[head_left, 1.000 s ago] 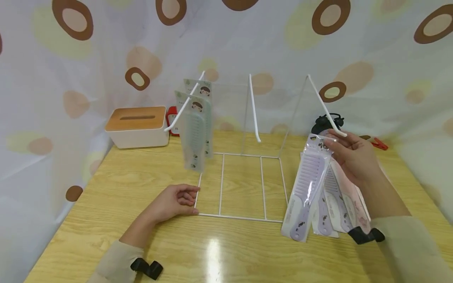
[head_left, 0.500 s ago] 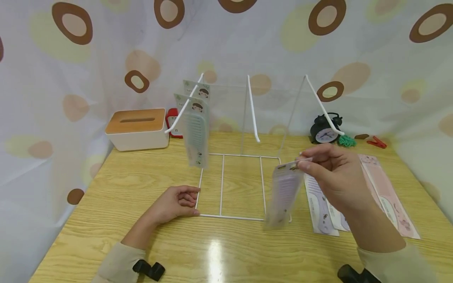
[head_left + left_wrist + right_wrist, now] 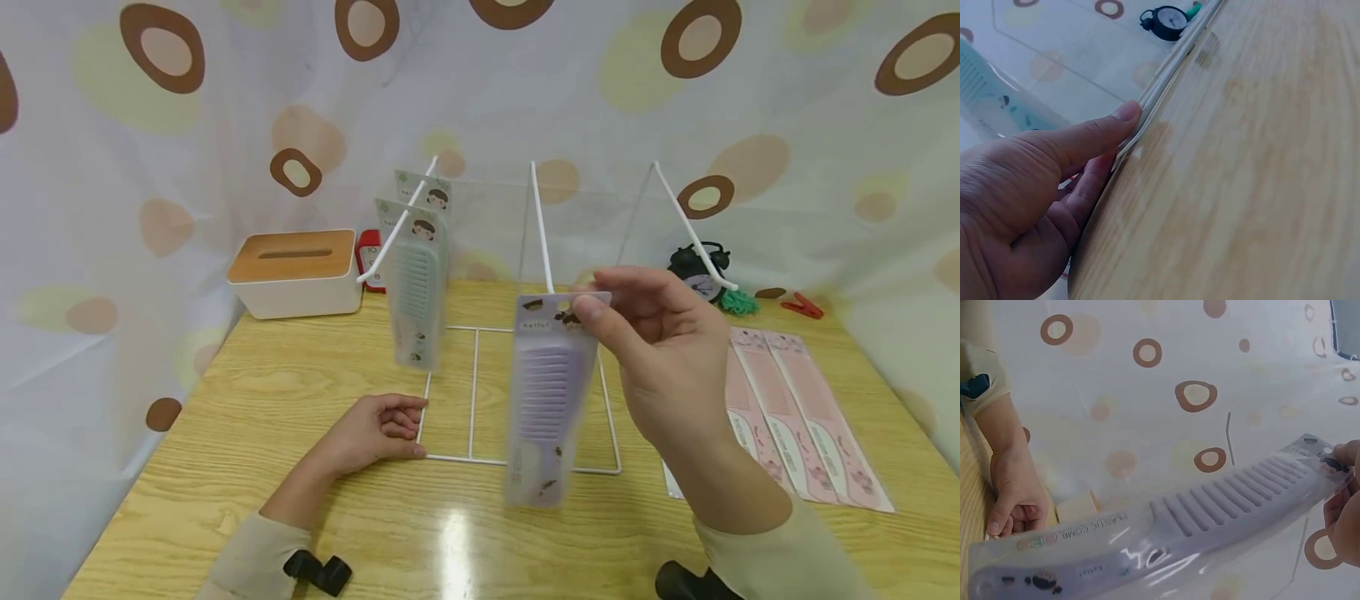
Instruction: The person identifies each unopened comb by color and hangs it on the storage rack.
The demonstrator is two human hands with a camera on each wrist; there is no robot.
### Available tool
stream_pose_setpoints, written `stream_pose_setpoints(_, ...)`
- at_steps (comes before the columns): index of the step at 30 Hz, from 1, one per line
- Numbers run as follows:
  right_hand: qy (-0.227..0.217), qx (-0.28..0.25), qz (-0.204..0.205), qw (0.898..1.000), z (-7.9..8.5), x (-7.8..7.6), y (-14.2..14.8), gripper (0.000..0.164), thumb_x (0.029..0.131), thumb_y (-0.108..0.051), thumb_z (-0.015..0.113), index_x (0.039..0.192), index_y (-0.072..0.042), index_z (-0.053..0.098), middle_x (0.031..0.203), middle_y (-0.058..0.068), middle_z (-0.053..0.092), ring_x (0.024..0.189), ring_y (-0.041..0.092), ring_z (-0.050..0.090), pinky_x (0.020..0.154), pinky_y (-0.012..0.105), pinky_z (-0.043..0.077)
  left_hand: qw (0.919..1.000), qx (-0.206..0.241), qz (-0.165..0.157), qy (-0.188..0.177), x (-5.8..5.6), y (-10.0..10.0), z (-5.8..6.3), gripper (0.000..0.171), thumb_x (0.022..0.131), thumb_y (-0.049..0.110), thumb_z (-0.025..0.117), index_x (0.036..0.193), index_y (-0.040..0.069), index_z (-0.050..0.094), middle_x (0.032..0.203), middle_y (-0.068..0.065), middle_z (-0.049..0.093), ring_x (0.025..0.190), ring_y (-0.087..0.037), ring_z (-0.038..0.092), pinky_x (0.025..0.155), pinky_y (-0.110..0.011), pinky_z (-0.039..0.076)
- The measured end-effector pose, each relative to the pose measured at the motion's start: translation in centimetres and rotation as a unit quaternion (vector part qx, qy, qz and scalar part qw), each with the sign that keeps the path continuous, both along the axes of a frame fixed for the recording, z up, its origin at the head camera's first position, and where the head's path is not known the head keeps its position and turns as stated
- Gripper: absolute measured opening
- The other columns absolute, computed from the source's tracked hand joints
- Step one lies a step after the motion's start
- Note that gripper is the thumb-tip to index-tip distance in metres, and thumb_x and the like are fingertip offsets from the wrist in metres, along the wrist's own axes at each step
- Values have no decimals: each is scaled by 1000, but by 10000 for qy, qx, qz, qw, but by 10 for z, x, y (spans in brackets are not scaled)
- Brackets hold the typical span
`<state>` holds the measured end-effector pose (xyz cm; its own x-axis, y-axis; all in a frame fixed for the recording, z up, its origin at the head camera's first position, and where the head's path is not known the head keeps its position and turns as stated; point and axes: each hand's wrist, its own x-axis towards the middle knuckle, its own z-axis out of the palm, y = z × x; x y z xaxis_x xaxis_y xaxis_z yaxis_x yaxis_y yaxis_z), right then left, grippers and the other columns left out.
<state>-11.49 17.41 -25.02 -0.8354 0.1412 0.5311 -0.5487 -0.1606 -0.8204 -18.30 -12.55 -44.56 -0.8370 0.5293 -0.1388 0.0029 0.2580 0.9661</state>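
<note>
My right hand [image 3: 667,358] pinches the top of a packaged purple comb [image 3: 547,392] between thumb and fingers. The comb hangs upright, its top edge at the front end of the middle prong of a white wire display rack [image 3: 540,225]. In the right wrist view the clear sleeve around the comb [image 3: 1229,500] reads "PLASTIC COMB". My left hand [image 3: 378,429] holds the front left corner of the rack's base, thumb on the wire [image 3: 1166,75] in the left wrist view. Two packaged green combs [image 3: 414,283] hang on the left prong; the right prong carries nothing.
Packaged pink combs [image 3: 787,408] lie on the table at right, partly behind my right forearm. Farther back are a black alarm clock [image 3: 701,271], green cord [image 3: 738,302] and a red clip [image 3: 802,306]. A wooden-lidded tissue box [image 3: 296,275] stands back left, beside a red clock [image 3: 370,258].
My right hand has carried the purple comb from the pile at right leftward to the middle prong. The left hand stays on the rack's corner.
</note>
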Motion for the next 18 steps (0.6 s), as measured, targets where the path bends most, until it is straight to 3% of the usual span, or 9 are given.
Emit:
stream_pose_setpoints(8, -401, 117, -65, 9991, -4, -12, -1, 20, 83, 1, 78, 103, -1, 73, 90, 3, 78, 83, 12, 73, 77, 23, 60, 10000, -63, -9, 43, 0, 2, 0, 67, 78, 5, 85, 136, -8, 54, 111, -18, 61, 93, -15, 62, 80, -20, 58)
stream_pose_setpoints(11, -641, 103, -48, 9979, -7, -21, 1, 20, 84, -2, 78, 103, -7, 75, 90, 0, 78, 84, 10, 73, 79, 22, 60, 9999, -86, -20, 77, -1, 2, -1, 67, 78, 6, 85, 136, -8, 55, 111, -18, 62, 93, -15, 62, 80, -20, 58)
stream_pose_setpoints(18, -1295, -695, 699, 9867, -9, -52, 5, 21, 88, 1, 73, 107, -8, 75, 95, 1, 76, 88, 10, 72, 87, 23, 59, 10000, -30, 44, 16, 0, 1, -3, 68, 77, 4, 85, 136, -9, 54, 112, -20, 62, 94, -16, 62, 81, -21, 59)
